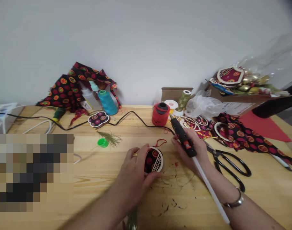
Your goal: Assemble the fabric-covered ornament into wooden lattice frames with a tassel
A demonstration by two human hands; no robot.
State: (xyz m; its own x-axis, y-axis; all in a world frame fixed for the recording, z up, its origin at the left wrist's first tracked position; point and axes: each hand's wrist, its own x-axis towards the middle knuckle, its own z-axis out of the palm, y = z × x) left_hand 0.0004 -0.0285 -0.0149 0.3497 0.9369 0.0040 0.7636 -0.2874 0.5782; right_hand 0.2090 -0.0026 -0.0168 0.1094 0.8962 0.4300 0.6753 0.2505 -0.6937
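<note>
My left hand [134,171] is closed round a small round ornament [154,159] with a white lattice frame over dark patterned cloth. A red cord loop [160,142] runs from its top, and the piece rests on the wooden table [93,191]. My right hand [192,151] grips a black glue gun [182,136] with an orange trigger. Its nozzle points away toward the red spool, and a white glue stick [209,188] sticks out of its back along my forearm. The gun's tip is clear of the ornament.
Black scissors [228,163] lie right of my hand. A red thread spool [160,113], olive and teal spools, bottles, patterned cloth [71,86], a finished tasselled ornament [98,119], a green cap [103,142], a black cable and a cardboard box of pieces [234,86] crowd the back. A blurred patch covers the left.
</note>
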